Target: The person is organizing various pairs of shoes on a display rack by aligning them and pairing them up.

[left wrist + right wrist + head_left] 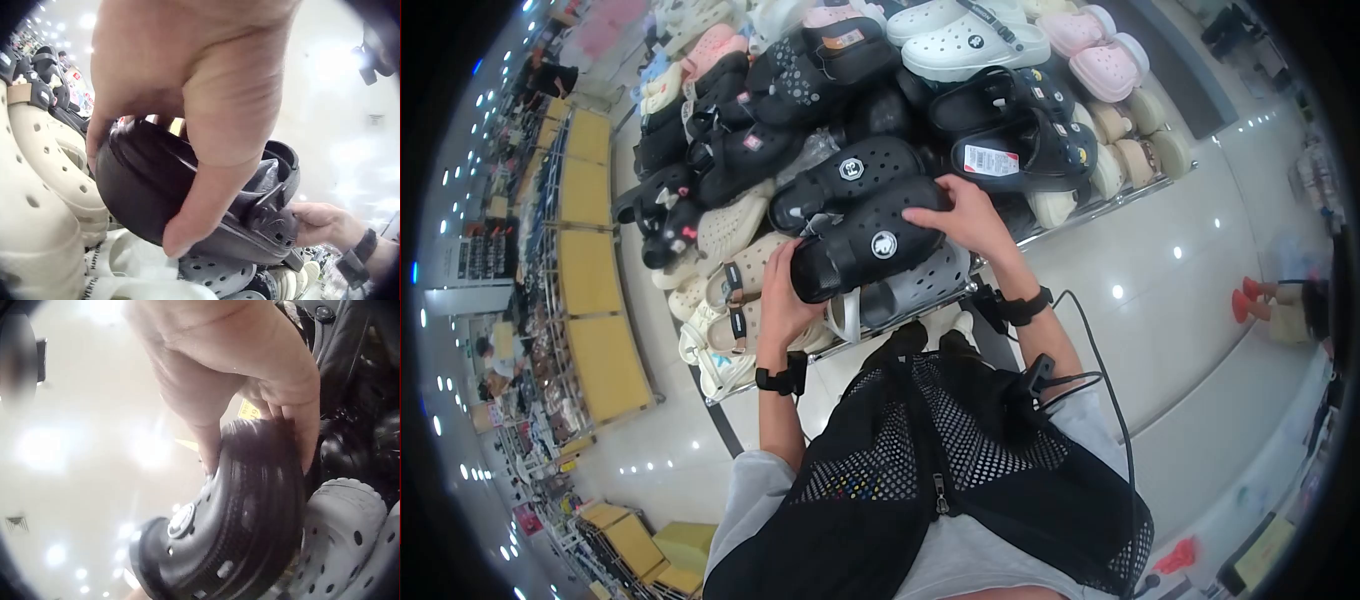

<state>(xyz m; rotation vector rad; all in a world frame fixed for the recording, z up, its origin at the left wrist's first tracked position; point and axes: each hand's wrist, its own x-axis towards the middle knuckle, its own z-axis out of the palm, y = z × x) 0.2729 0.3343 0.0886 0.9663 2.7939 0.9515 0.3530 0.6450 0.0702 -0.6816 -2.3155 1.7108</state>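
A black clog (pixel 856 262) with a round white badge on its strap is held between both hands over a pile of clogs. At its heel end my left hand (pixel 784 304) grips it, thumb (pixel 199 206) on one side and fingers round the other. The toe end is pinched by my right hand (pixel 968 216), thumb on the upper and fingers over the far side, as the right wrist view shows. Just beyond lies a similar black clog (pixel 878 160), also badged, partly overlapped by the held one. Clear wrapping shows inside the held clog's opening in the left wrist view.
The display rack bears beige clogs (pixel 736 232), grey clogs (pixel 945 272) and white clogs (pixel 970 58). A white-and-red tag (pixel 991 161) sits on a black clog at right. Yellow panels (pixel 606 355) line the left aisle; a person in red shoes (pixel 1240 306) stands far right.
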